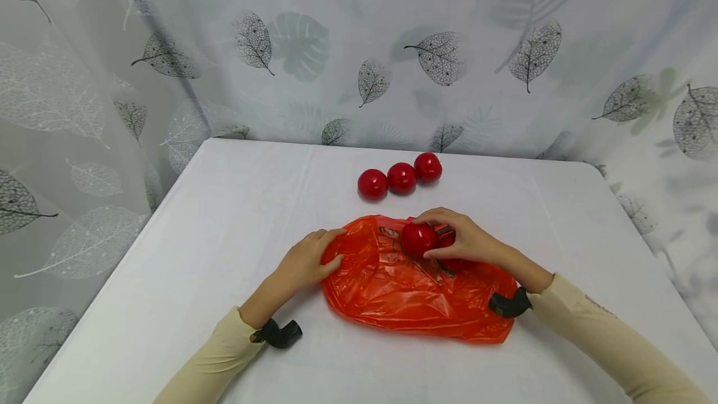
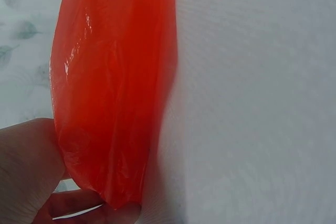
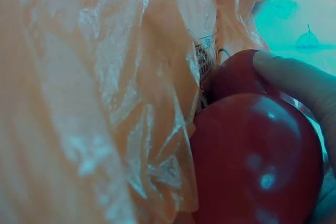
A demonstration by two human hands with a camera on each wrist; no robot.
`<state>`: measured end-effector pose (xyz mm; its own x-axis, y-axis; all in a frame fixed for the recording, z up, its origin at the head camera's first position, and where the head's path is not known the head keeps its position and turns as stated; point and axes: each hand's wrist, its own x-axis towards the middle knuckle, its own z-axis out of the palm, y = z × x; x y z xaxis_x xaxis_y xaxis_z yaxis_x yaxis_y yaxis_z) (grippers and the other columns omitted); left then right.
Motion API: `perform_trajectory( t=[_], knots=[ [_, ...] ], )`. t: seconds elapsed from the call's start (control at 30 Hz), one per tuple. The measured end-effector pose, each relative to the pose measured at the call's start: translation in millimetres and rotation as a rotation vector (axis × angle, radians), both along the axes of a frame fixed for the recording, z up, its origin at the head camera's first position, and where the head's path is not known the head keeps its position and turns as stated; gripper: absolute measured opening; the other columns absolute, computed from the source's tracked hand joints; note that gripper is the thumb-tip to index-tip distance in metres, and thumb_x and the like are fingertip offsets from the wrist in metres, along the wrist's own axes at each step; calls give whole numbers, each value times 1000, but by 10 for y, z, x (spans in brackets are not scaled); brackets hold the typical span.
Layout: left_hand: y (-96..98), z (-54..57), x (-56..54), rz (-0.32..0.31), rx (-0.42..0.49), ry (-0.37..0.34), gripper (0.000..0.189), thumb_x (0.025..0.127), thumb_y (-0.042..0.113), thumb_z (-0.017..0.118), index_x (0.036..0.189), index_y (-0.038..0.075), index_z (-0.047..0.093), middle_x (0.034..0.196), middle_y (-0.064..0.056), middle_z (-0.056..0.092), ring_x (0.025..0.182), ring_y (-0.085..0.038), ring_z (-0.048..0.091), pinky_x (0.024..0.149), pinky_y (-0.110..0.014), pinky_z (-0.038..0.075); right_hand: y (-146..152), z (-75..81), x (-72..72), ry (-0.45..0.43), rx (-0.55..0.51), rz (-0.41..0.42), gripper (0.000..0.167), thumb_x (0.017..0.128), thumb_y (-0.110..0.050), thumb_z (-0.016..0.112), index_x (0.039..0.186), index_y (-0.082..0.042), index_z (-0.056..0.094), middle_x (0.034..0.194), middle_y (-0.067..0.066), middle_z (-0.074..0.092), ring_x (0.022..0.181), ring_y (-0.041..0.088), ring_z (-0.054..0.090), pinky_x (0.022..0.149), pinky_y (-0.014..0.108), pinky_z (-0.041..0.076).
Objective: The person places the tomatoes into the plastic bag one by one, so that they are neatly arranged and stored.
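Observation:
An orange-red plastic bag (image 1: 387,298) lies on the white table with its mouth opened at the top. My left hand (image 1: 305,260) holds the bag's left end, the thumb in front and fingertips behind; the left wrist view shows the bag's edge (image 2: 113,129) between them. Over the bag's mouth, my right hand (image 1: 471,239) grips a shiny red tomato (image 1: 416,240) between thumb and fingers. Another tomato (image 1: 449,262) lies in the bag's mouth under that hand, partly hidden by it. In the right wrist view, this nearer tomato (image 3: 257,161) overlaps the gripped tomato (image 3: 236,80).
Three more red tomatoes stand in a slanting row behind the bag: a left one (image 1: 373,184), a middle one (image 1: 402,178) and a right one (image 1: 428,168). A leaf-patterned curtain (image 1: 336,48) hangs behind the white table (image 1: 252,192).

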<state>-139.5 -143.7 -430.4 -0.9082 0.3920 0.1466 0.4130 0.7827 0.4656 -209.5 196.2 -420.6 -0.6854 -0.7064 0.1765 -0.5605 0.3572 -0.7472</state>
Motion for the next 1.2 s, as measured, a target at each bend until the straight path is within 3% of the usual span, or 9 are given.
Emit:
perform_trajectory(
  t=[0.33,0.83,1.2],
  knots=[
    [-6,4,-2,1,-6,-8,47,89,19,67,133,8,56,114,-12,65,104,-28,62,87,-43,55,-20,67,-25,-108,73,17,50,84,-16,77,130,-8,58,132,13,55,114,32,57,89,39,55],
    [-5,18,3,3,-11,-11,46,89,19,68,133,9,56,111,-11,65,101,-27,62,85,-42,56,-31,122,-43,-103,96,28,47,87,-16,74,131,-9,60,131,12,57,114,31,57,90,42,55],
    [-2,7,-6,5,-7,-14,47,89,19,68,133,8,56,116,-12,64,105,-28,62,87,-43,55,-2,145,-129,-102,-13,31,34,88,-5,70,121,-2,64,127,18,59,114,32,57,86,37,56]
  ],
)
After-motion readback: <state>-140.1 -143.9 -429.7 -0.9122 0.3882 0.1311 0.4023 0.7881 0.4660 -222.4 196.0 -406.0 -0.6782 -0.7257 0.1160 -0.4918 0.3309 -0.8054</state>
